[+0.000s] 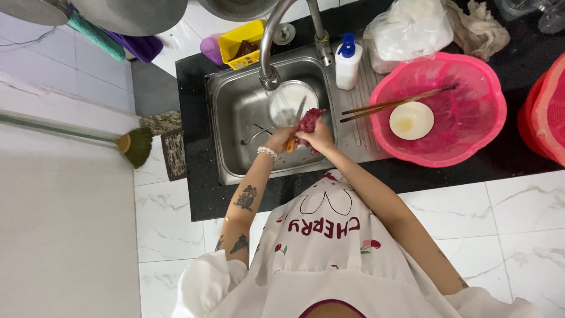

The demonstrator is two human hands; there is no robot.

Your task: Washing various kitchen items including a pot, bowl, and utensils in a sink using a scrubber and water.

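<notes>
Both hands meet over the steel sink [235, 112]. My left hand [280, 141], with a bead bracelet on its wrist, grips the orange handle of a knife [300, 109] whose blade points away from me. Beside it, my right hand [318, 136] presses a dark red scrubbing cloth [310, 120] against the blade. Just beyond the blade, a round white dish [288, 97] sits in the sink under the curved tap [269, 53]. A spoon [255, 136] lies on the sink bottom to the left.
A pink basket [471, 126] on the right holds a white bowl [411, 120] and chopsticks [397, 102]. A white soap bottle [346, 63], a plastic bag [409, 29], a yellow tub [241, 42] and a red basket [544, 112] stand around. A broom [134, 145] lies on the left.
</notes>
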